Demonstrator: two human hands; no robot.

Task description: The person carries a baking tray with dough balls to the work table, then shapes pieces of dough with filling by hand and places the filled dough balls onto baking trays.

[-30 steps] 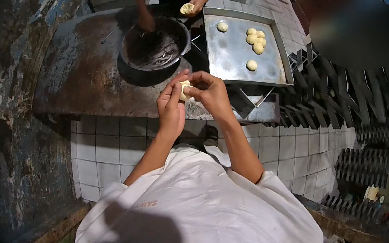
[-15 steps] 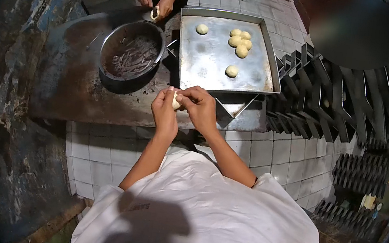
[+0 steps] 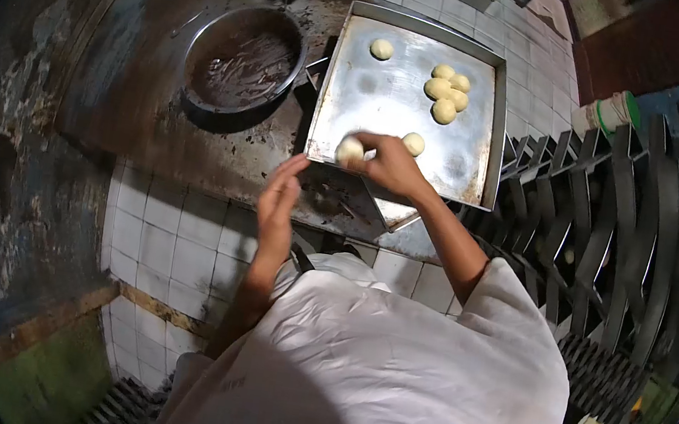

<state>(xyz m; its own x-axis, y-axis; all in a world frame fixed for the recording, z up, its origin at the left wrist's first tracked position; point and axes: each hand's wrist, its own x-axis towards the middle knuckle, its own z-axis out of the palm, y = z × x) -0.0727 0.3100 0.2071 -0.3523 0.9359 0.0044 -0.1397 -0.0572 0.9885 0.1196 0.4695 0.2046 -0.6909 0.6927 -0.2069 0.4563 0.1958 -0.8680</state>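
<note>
The right hand [image 3: 395,166] grips a ball [image 3: 349,150] at the near left corner of the tray [image 3: 362,91]; whether it touches down is unclear. The left hand [image 3: 277,204], fingers loose, holds nothing. Releasing too near the edge could roll it onto the worktop [image 3: 128,94]; brushing the neighbouring ball [image 3: 414,144] could shift that.

Pale yellow dough balls [image 3: 438,89], silver tray [image 3: 371,105], brown paste [image 3: 242,70], white shirt [image 3: 407,350]
</note>
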